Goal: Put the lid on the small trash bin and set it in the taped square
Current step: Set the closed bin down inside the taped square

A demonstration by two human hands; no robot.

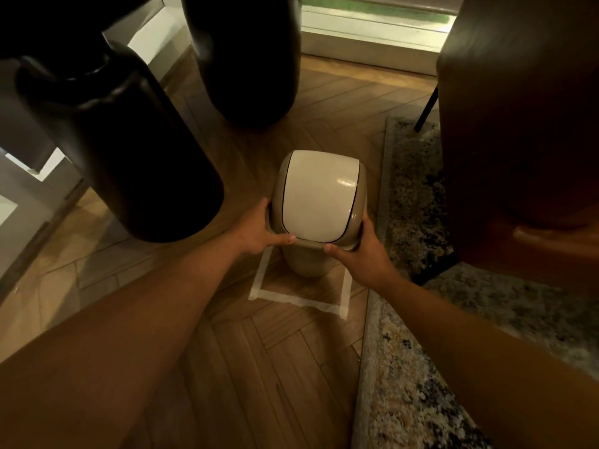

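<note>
A small beige trash bin (304,264) stands on the wooden floor inside a square of pale tape (298,299). Its lid (319,196), beige with a white swing flap, sits on top of the bin. My left hand (262,231) grips the lid's left rim, thumb along the near edge. On the lid's right rim, my right hand (359,251) holds in the same way. The bin's lower body shows between my wrists; its far side is hidden by the lid.
Two tall black vases (129,150) (249,59) stand to the left and behind the bin. A patterned rug (418,202) lies close on the right, with a brown chair (518,124) on it. A window sill (366,50) runs along the back.
</note>
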